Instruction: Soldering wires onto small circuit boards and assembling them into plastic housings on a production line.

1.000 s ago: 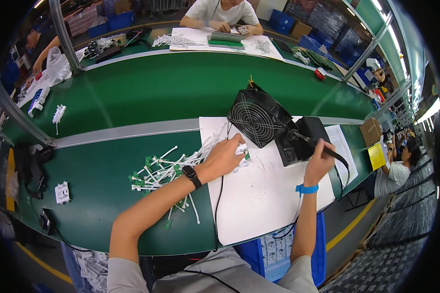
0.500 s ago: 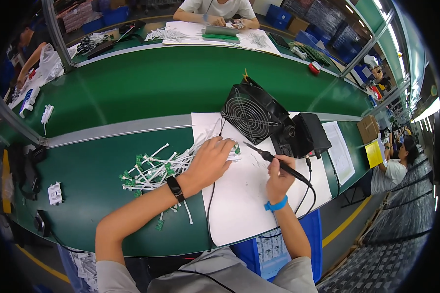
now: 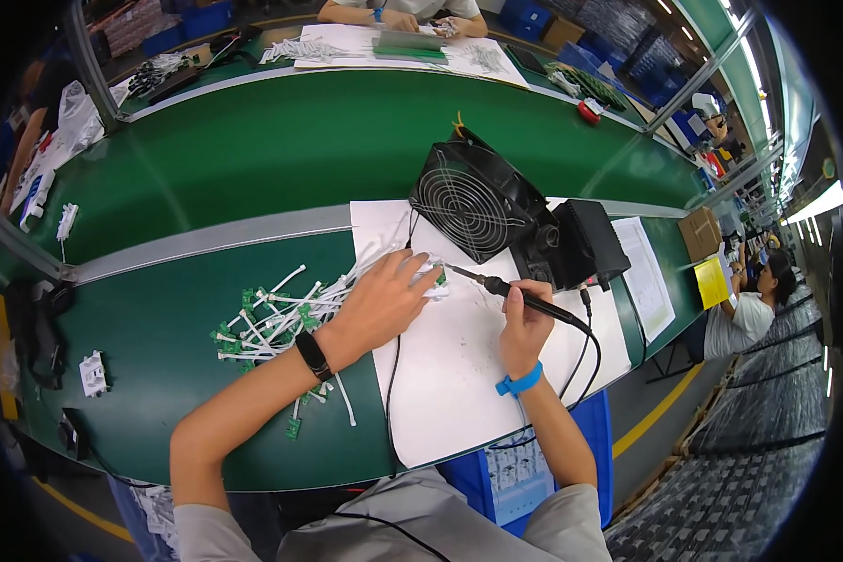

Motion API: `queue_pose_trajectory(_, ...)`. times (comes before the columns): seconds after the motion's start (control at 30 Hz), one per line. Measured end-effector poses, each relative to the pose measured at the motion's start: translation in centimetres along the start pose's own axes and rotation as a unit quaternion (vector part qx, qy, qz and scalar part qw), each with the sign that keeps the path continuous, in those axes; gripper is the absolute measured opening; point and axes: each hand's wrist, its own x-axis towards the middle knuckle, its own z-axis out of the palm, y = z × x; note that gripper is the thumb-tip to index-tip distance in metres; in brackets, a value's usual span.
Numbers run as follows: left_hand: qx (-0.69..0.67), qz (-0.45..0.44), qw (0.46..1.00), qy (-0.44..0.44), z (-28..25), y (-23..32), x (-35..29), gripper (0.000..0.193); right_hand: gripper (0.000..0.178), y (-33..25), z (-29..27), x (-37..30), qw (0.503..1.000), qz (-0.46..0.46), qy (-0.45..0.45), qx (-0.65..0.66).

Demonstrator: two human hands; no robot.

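My right hand [image 3: 526, 323] is closed round the black handle of a soldering iron [image 3: 513, 289], held like a pen. The iron's tip points left and is at or very near a small white part with a bit of green circuit board [image 3: 437, 285]. My left hand [image 3: 386, 298] presses that part down on a white sheet [image 3: 445, 384], its fingers curled over it and hiding most of it. Left of that wrist lies a heap of white cables with small green circuit boards [image 3: 276, 318]. Part of the heap is hidden under my left forearm.
A black fan with a wire guard [image 3: 468, 201] stands behind the iron, beside a black box-shaped unit [image 3: 590, 245]. The iron's cord [image 3: 595, 361] loops to its right. A white plastic piece [image 3: 94, 373] lies at left. Across the green bench, another person's hands [image 3: 421, 25] are at work.
My right hand has brought the soldering iron's tip left to the part under my left hand. The whole view has shifted slightly; my left hand stays on the part.
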Motion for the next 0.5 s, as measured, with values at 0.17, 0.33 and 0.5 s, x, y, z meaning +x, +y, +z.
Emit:
queue_pose_trajectory(0.17,0.008,0.003,1.0,0.005,0.2,-0.1,-0.1,0.046,0.01,-0.3,0.3,0.0,1.0,-0.002,-0.017,-0.01)
queue_pose_trajectory(0.33,-0.004,0.005,1.0,0.001,0.0,-0.1,-0.1,0.046,0.01,-1.4,0.6,-0.1,0.999,0.008,-0.025,-0.022)
queue_pose_trajectory(0.5,-0.005,0.004,1.0,0.008,0.1,-0.1,-0.1,0.046,0.009,-0.6,0.4,-0.1,0.999,-0.016,-0.029,-0.026)
